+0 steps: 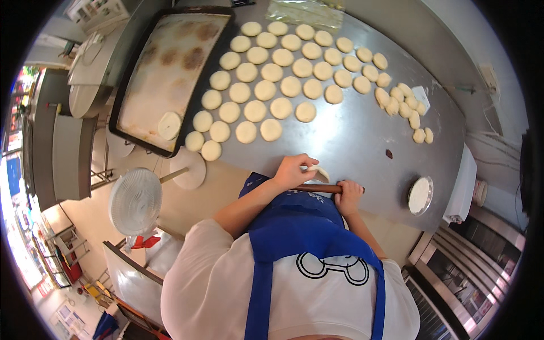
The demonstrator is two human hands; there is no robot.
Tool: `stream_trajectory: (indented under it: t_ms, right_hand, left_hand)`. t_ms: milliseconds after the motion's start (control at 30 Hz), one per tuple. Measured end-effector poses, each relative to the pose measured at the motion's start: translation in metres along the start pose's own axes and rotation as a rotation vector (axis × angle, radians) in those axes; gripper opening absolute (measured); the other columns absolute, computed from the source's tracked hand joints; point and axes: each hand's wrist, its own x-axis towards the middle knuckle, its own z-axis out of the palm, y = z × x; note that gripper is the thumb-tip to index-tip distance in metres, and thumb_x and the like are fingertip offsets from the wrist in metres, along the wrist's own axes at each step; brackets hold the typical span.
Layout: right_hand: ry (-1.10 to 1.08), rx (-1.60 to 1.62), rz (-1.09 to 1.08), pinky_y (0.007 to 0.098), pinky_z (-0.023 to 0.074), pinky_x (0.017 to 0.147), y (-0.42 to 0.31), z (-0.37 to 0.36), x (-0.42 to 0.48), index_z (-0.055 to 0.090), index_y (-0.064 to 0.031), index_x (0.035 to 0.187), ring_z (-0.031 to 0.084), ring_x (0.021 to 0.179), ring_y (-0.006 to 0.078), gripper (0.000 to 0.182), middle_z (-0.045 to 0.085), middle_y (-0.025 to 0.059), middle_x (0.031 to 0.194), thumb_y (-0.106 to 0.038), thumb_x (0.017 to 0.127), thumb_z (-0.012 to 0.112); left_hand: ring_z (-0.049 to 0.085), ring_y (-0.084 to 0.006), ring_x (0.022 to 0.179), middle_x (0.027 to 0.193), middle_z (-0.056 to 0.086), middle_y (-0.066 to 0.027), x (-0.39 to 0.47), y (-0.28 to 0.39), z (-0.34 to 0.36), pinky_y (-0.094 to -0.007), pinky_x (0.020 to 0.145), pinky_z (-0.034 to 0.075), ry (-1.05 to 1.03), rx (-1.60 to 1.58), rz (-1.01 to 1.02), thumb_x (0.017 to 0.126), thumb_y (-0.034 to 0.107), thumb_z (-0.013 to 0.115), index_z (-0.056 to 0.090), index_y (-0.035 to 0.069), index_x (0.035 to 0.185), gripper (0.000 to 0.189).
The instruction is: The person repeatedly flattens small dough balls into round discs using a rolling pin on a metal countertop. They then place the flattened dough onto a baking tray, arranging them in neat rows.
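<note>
Between the fingers of my left hand (293, 171) is a small dough round (319, 173), lifted by its edge and curling down. My right hand (349, 197) grips one end of a wooden rolling pin (318, 188), which lies across the table's near edge in front of my blue apron. The pin's left part passes behind my left wrist. Many flattened dough rounds (272, 72) sit in rows on the metal table (352, 140), beyond my left hand. Small unflattened dough pieces (404, 111) are clustered at the right, some touching.
A dark-rimmed baking tray (170, 76) at the left holds one dough round (169, 126). A metal bowl of flour (420, 195) stands at the right. Near it lies a small dark object (389, 154). A white scraper (421, 100) and a plastic bag (305, 13) lie farther back. A fan (136, 201) stands left.
</note>
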Motion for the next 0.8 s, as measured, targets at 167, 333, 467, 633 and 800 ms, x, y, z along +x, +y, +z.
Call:
stream_trajectory:
  t_ms: [167,333,467,633,800]
  right_hand:
    - [-0.042,-0.132,0.058,0.0508,0.0391,0.094,-0.012,0.002,0.003,0.061,-0.0161,0.105,0.056,0.104,0.0351,0.034,0.062,0.0090,0.105,-0.007,0.073,0.068]
    - [-0.140,-0.179,0.280,0.0512,0.0421,0.094,-0.023,0.009,0.009,0.060,-0.0073,0.108,0.056,0.104,0.0397,0.033,0.062,0.0166,0.105,-0.006,0.075,0.065]
    - [-0.107,-0.153,0.389,0.0532,0.0424,0.097,-0.039,0.018,0.011,0.059,-0.0011,0.112,0.056,0.108,0.0428,0.034,0.062,0.0218,0.109,-0.007,0.079,0.062]
    - [-0.111,-0.108,0.463,0.0539,0.0414,0.101,-0.059,0.028,0.010,0.057,0.0019,0.117,0.055,0.110,0.0456,0.037,0.062,0.0241,0.112,-0.008,0.081,0.060]
    - [-0.148,-0.111,0.429,0.0540,0.0418,0.099,-0.069,0.027,0.011,0.057,0.0017,0.119,0.055,0.111,0.0452,0.038,0.061,0.0244,0.114,-0.008,0.082,0.060]
  left_hand:
    - [0.064,-0.0159,0.119,0.110,0.070,-0.0056,-0.031,-0.005,-0.127,-0.0288,0.087,0.052,0.522,-0.656,0.123,0.093,0.006,0.069,0.055,0.007,0.104,0.017]
    - [0.059,-0.0205,0.122,0.124,0.064,-0.0087,-0.055,-0.029,-0.336,-0.0371,0.100,0.050,1.114,-0.826,0.059,0.101,0.014,0.062,0.051,0.006,0.136,0.038]
    - [0.058,-0.0265,0.129,0.135,0.062,-0.0130,-0.084,-0.062,-0.476,-0.0433,0.111,0.046,0.899,-1.075,-0.069,0.106,0.023,0.056,0.048,0.003,0.147,0.046]
    - [0.060,-0.0274,0.128,0.139,0.062,-0.0145,-0.095,-0.110,-0.537,-0.0451,0.108,0.050,0.611,-1.108,-0.440,0.108,0.026,0.054,0.053,0.000,0.141,0.042]
    - [0.069,-0.0236,0.109,0.124,0.070,-0.0138,-0.088,-0.135,-0.539,-0.0366,0.093,0.057,0.894,-0.550,-0.469,0.101,0.017,0.065,0.061,-0.003,0.134,0.038]
